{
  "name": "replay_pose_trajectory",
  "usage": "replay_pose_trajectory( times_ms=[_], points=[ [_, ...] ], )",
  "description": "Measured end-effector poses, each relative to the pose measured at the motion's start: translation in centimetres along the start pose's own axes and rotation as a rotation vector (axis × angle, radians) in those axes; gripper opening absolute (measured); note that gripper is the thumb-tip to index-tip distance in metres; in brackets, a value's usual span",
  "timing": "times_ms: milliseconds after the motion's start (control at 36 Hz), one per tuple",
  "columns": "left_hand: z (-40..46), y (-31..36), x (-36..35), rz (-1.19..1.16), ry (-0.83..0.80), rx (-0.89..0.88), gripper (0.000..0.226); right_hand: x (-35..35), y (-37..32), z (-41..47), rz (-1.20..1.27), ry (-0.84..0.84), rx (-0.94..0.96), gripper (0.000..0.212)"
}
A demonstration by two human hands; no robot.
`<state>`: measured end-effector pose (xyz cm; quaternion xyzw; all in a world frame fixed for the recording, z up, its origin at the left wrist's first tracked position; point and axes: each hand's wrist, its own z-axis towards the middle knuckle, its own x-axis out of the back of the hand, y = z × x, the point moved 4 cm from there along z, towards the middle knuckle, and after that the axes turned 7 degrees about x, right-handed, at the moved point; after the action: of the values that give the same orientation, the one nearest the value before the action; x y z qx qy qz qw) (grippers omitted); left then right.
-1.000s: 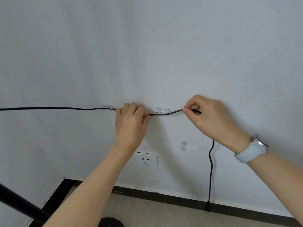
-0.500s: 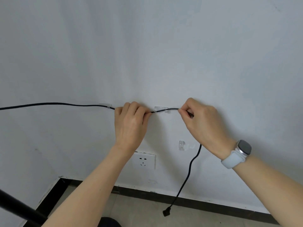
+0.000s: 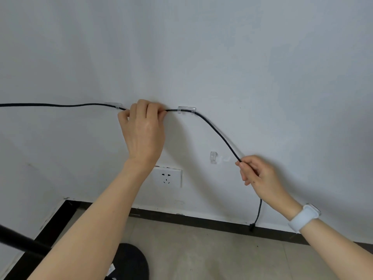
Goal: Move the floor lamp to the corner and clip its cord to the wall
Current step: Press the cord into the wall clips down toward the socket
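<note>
A black lamp cord point(image 3: 214, 128) runs along the white wall from the left edge. It passes a clear clip point(image 3: 115, 106) and sits in a second clear clip point(image 3: 186, 109). My left hand point(image 3: 143, 130) pinches the cord between these two clips. My right hand point(image 3: 256, 172) grips the cord lower down, just right of a third, empty clear clip point(image 3: 213, 157). Below that hand the cord hangs to its plug end point(image 3: 251, 226) near the skirting. The lamp's black pole point(image 3: 20, 240) and round base point(image 3: 131, 261) show at the bottom left.
A white wall socket point(image 3: 167, 177) sits below my left wrist. Black skirting point(image 3: 201, 221) runs along the foot of the wall and turns at the corner on the left. The floor is beige tile. A white watch is on my right wrist.
My right hand has slid down the cord, from beside the second clip to below and right of it. The cord now lies in that clip. My left hand has stayed in place.
</note>
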<state>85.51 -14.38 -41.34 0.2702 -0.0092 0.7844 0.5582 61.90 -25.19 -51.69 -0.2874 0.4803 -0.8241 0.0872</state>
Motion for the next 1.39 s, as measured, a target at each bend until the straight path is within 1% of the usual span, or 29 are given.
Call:
replay_pose_trajectory(
  times_ms=[83,167,222,278,361,389,444,500,528,639,694,778,861,917,1028,1111,1167,1222,1306,1389],
  points=[
    [-0.9,0.1,-0.1,-0.056,-0.022,0.068,0.014,-0.7,0.9,-0.4,0.041,-0.043,-0.073,0.03],
    [-2.5,0.3,0.0,-0.143,-0.083,0.141,0.017,-1.4,1.5,-0.9,0.078,-0.07,-0.151,0.03],
    [-4.2,0.7,0.2,-0.203,-0.14,0.171,0.013,-1.9,1.8,-1.2,0.101,-0.067,-0.196,0.03],
    [-5.9,1.5,0.0,-0.286,-0.273,0.186,0.01,-2.8,2.0,-1.3,0.124,-0.07,-0.231,0.029],
    [-7.6,3.4,-1.3,-0.438,-0.518,0.239,0.012,-3.9,2.1,-0.7,0.137,-0.064,-0.268,0.024],
    [-7.8,4.1,-1.8,-0.456,-0.57,0.259,0.013,-4.2,2.1,-0.3,0.137,-0.054,-0.275,0.024],
    [-7.9,5.0,-2.7,-0.47,-0.618,0.291,0.014,-4.6,2.2,0.4,0.129,-0.032,-0.287,0.03],
    [-8.0,5.3,-3.3,-0.458,-0.594,0.331,0.014,-4.9,2.2,0.7,0.123,-0.026,-0.291,0.038],
    [-8.0,5.3,-3.6,-0.44,-0.563,0.352,0.014,-5.0,2.2,0.8,0.116,-0.026,-0.292,0.038],
    [-8.0,5.5,-4.1,-0.365,-0.463,0.373,0.014,-4.5,2.3,1.3,0.073,-0.001,-0.292,0.025],
    [-8.1,5.8,-4.3,-0.361,-0.439,0.357,0.014,-3.8,2.6,1.4,0.053,0.047,-0.278,0.026],
    [-8.3,6.1,-4.3,-0.362,-0.419,0.358,0.015,-3.2,3.1,0.9,0.006,0.096,-0.208,0.027],
    [-8.4,6.4,-4.4,-0.361,-0.416,0.377,0.018,-3.6,4.9,-0.8,0.012,0.115,-0.175,0.019],
    [-8.3,6.2,-4.5,-0.367,-0.419,0.394,0.019,-4.3,6.6,-2.3,0.031,0.1,-0.193,0.018],
    [-8.1,5.7,-4.3,-0.372,-0.409,0.385,0.02,-5.9,8.8,-3.6,-0.018,0.039,-0.253,0.021],
    [-8.7,4.9,-4.3,-0.455,-0.442,0.412,0.018,-7.2,8.6,-2.7,-0.011,-0.007,-0.289,0.023],
    [-9.6,3.7,-4.4,-0.509,-0.501,0.422,0.012,-8.2,8.3,-1.9,0.055,-0.046,-0.337,0.026],
    [-11.2,2.3,-4.6,-0.495,-0.575,0.397,0.006,-9.0,8.0,-1.5,0.154,-0.048,-0.408,0.027],
    [-13.8,0.0,-4.9,-0.444,-0.64,0.396,0.009,-9.5,7.6,-1.6,0.303,-0.028,-0.492,0.023],
    [-15.2,-1.4,-5.1,-0.425,-0.673,0.408,0.011,-9.4,7.2,-1.5,0.3,0.003,-0.431,0.028]
  ],
)
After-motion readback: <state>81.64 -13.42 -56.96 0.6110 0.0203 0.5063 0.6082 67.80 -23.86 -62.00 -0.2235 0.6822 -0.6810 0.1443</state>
